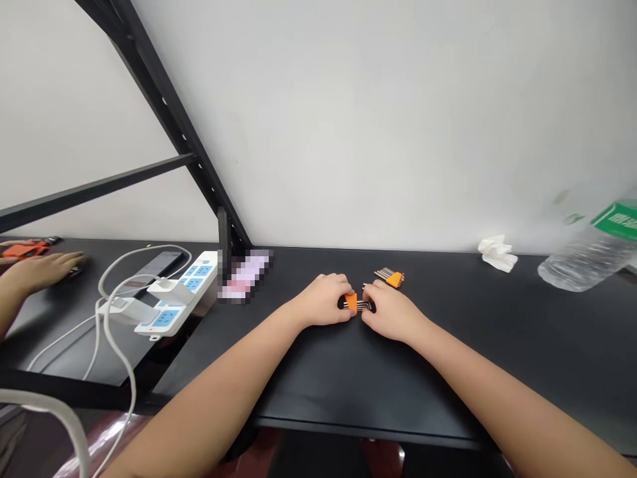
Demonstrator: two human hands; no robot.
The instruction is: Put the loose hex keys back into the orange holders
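Both my hands rest on the black table (348,372) and meet over a set of hex keys in an orange holder (354,303). My left hand (323,300) is curled, its fingers pinching the orange holder. My right hand (391,309) is curled too, its fingertips on the metal keys that stick out of the holder. A second set of hex keys in an orange holder (389,277) lies on the table just behind my right hand, untouched.
A white power strip (176,299) with plugged-in chargers and white cables lies at the left. A crumpled tissue (497,253) and a lying plastic bottle (590,255) are at the right. Another person's hand (42,269) rests on the neighbouring table, beside an orange tool (22,249). A black metal frame (164,113) slants above.
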